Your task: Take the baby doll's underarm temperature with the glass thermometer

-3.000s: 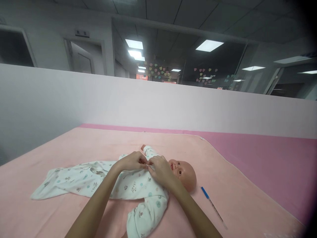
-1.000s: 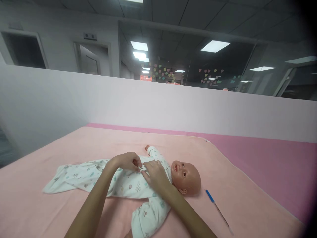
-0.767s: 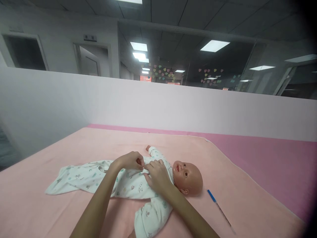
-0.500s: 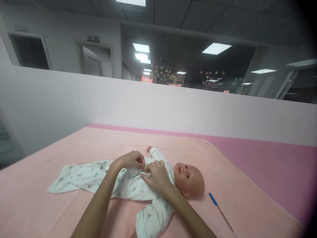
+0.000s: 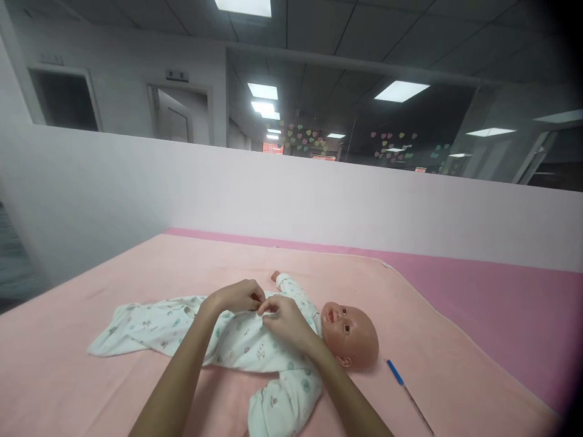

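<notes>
A doll (image 5: 350,335) lies on its back across a peach blanket (image 5: 136,267), head to the right and body stretching left, dressed in a white suit (image 5: 246,340). Both bare hands meet over the suit's chest, left of the head. The left hand (image 5: 239,296) arches down from the left with bent fingers; its fingertips are at the cloth, but whether they pinch it cannot be told. The right hand (image 5: 285,317), just beside it, has thumb and forefinger curled close together; whether its grip has cloth is also unclear.

The suit wraps the doll's body and arms. The far sleeve reaches away from the viewer, a small brown hand poking out of its cuff; the near sleeve bends toward the viewer. The cloth is soft and creased, printed with green dots and little animals. The head is round, smooth and hairless.

Right of the head, apart from it, lies a thin stick (image 5: 410,396) with a blue end. The blanket covers a pink mat (image 5: 492,297) against a plain white wall (image 5: 319,200).
</notes>
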